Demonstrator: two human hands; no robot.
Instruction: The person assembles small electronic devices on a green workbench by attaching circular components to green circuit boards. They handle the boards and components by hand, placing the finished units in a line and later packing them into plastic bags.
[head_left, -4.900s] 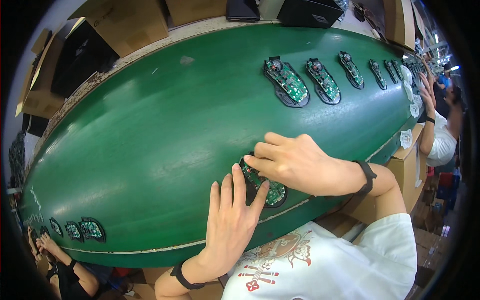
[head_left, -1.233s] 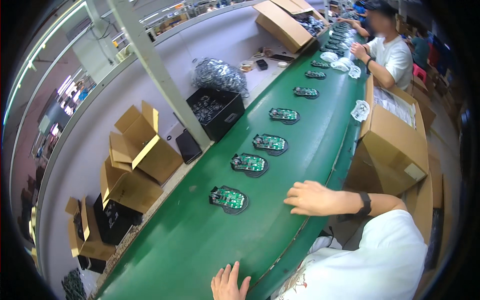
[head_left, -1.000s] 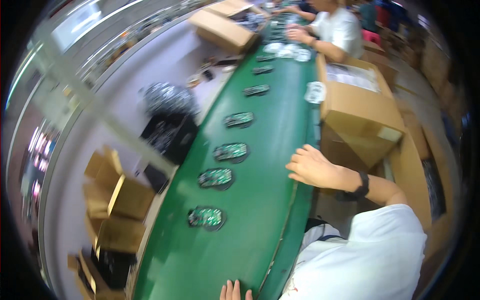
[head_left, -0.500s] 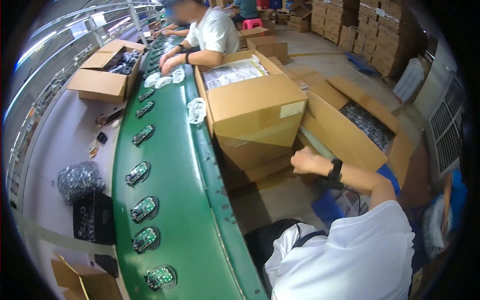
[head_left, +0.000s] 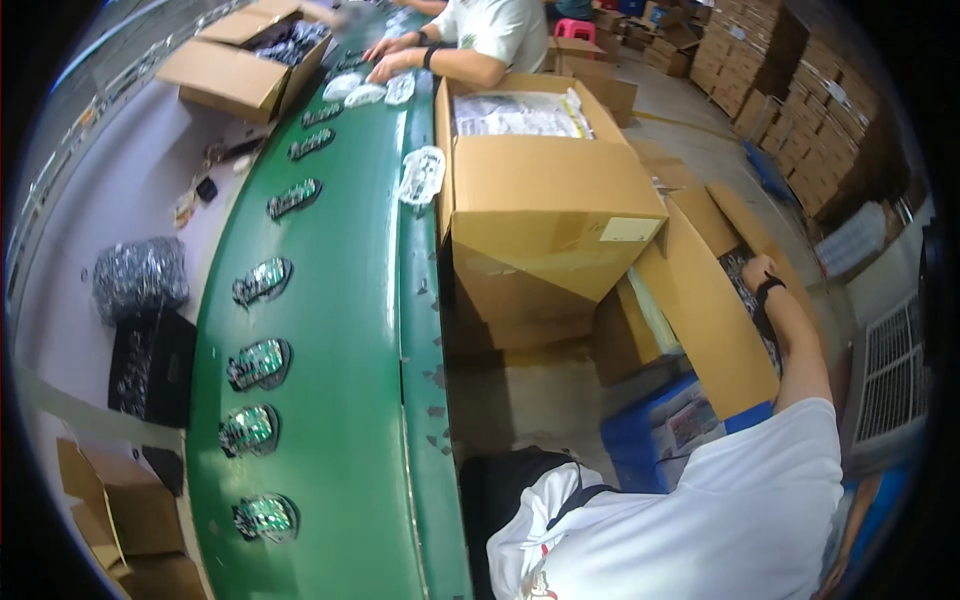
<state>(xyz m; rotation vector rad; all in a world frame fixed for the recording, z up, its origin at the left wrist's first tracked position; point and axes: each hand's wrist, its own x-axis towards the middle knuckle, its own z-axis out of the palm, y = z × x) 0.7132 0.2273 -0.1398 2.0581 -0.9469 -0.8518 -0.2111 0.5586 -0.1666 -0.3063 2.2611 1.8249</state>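
Observation:
My right hand [head_left: 762, 271], with a dark band on its wrist, reaches down into an open cardboard box [head_left: 682, 310] at the right. It touches a heap of small dark and clear parts [head_left: 737, 264] inside; its fingers are turned down and too blurred to tell what they hold. My left hand is out of view. To my left, a row of dark oval shells with green circuit boards in them [head_left: 267, 518] runs along the green conveyor belt [head_left: 340, 420]. A clear plastic tray-like piece [head_left: 422, 175] lies on the belt's right edge.
A tall cardboard box [head_left: 550, 180] with wrapped contents stands between belt and open box. A co-worker's hands [head_left: 390, 62] are over the far belt. A blue crate [head_left: 640, 430] sits low by my arm. Left of the belt are a black bin [head_left: 152, 368] and a plastic-wrapped bundle [head_left: 142, 278].
My right hand has moved from above the floor beside the tall box, away to the right and into the open box. The whole view has shifted; the shells keep their order on the belt.

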